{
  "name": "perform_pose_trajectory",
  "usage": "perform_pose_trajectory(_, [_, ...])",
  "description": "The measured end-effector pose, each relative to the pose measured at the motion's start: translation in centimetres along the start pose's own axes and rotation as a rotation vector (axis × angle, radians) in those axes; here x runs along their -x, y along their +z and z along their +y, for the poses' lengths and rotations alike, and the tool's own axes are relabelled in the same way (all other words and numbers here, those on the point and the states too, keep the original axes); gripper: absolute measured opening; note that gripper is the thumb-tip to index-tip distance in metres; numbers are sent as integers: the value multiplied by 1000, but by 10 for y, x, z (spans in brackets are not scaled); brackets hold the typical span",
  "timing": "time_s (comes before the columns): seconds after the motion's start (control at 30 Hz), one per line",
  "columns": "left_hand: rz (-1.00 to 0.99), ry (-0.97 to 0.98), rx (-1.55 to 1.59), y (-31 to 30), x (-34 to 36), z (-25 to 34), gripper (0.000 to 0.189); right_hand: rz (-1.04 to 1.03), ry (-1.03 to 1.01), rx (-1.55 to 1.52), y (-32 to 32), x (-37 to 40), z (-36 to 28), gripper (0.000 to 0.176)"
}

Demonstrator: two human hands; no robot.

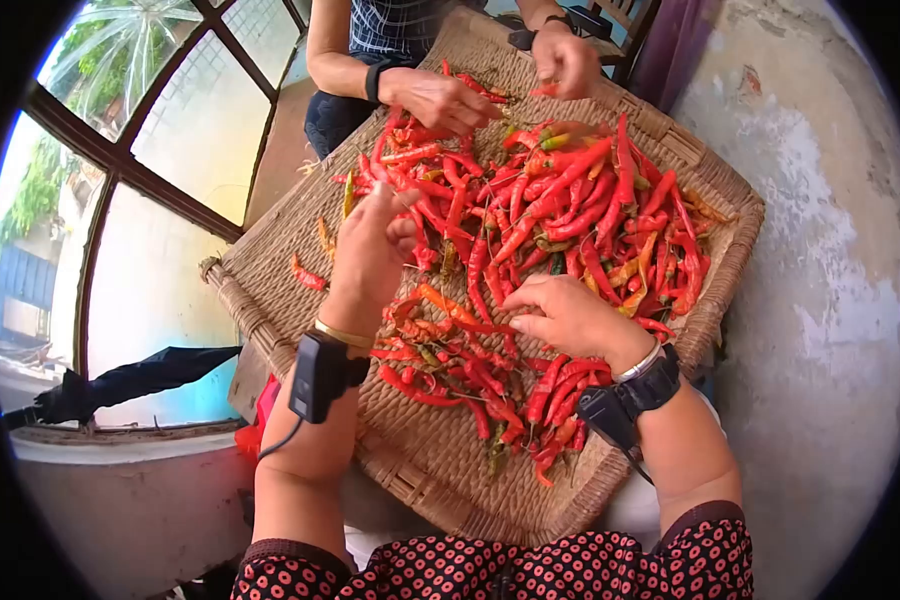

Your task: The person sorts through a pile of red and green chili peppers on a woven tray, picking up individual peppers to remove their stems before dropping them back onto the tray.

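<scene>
Over the left side of a large heap of red chili peppers (570,190) is my left hand (370,245), its fingers curled inward. Whatever those fingers grip, if anything, is hidden. My right hand (568,315) reaches in between the big heap and a smaller pile of chili peppers (470,375) nearer to me. Its thumb and fingers are bent together at the edge of the peppers, and I cannot make out what is between them. Both piles lie on a woven wicker tray (420,455); a few peppers are orange, yellow or green.
Across the tray sits another person, whose two hands (445,100) work at the far edge of the heap. A window (185,130) and a folded black umbrella (150,378) are on the left. The rough plaster wall (800,300) stands close on the right.
</scene>
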State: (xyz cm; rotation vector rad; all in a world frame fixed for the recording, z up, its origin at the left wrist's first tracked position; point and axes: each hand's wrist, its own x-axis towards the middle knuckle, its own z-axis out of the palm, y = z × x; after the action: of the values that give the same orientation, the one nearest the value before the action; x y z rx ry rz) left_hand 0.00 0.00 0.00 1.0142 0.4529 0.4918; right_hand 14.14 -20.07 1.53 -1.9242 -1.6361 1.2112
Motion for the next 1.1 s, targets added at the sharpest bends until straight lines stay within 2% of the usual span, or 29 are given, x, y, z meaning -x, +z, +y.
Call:
perform_pose_trajectory(0.07, [272, -58, 104, 3, 1, 2, 38, 131, 106, 102, 2, 0, 4, 47])
perform_pose_trajectory(0.1, [279, -62, 79, 7, 7, 7, 38, 134, 93, 81, 8, -3, 3, 47])
perform_pose_trajectory(0.17, [28, -151, -374, 27, 13, -5, 32, 252, 21, 79, 12, -6, 14, 45])
perform_pose_trajectory(0.23, [-241, -165, -730, 39, 15, -17, 27, 231, 27, 25, 15, -14, 22, 47])
perform_pose_trajectory(0.27, [-309, -10, -904, 36, 11, -34, 29, 203, 32, -34, 18, -17, 24, 49])
perform_pose_trajectory(0.3, [-312, -16, -902, 33, 10, -45, 29, 201, 36, -38, 21, -19, 26, 49])
perform_pose_trajectory(0.37, [-409, 420, -1227, 29, 13, -61, 33, 240, 12, -23, 24, -21, 28, 51])
perform_pose_trajectory(0.4, [-397, 305, -1173, 31, 14, -64, 34, 241, 15, -22, 23, -21, 27, 51])
perform_pose_trajectory(0.5, [-435, 259, -1126, 35, 15, -60, 35, 237, 25, -78, 19, -21, 24, 49])
perform_pose_trajectory(0.63, [-391, 307, -941, 38, 14, -53, 30, 238, -91, -259, 11, -11, 15, 45])
perform_pose_trajectory(0.7, [-272, -140, -561, 43, 19, -40, 24, 246, -119, -311, 6, -1, 3, 44])
perform_pose_trajectory(0.77, [-195, -156, -451, 47, 23, -32, 17, 262, -212, -332, 7, 7, -7, 41])
perform_pose_trajectory(0.83, [-220, -262, -400, 45, 28, -22, 13, 275, -265, -336, 8, 15, -14, 37])
perform_pose_trajectory(0.9, [-273, -236, -344, 42, 32, -29, 10, 172, -329, -279, 4, 24, -23, 34])
perform_pose_trajectory(0.97, [-243, -261, -280, 50, 41, -30, 9, 147, -336, -247, 4, 30, -28, 30])
perform_pose_trajectory(1.1, [-275, -263, -372, 45, 44, -5, 12, 195, -316, -117, 5, 37, -32, 26])
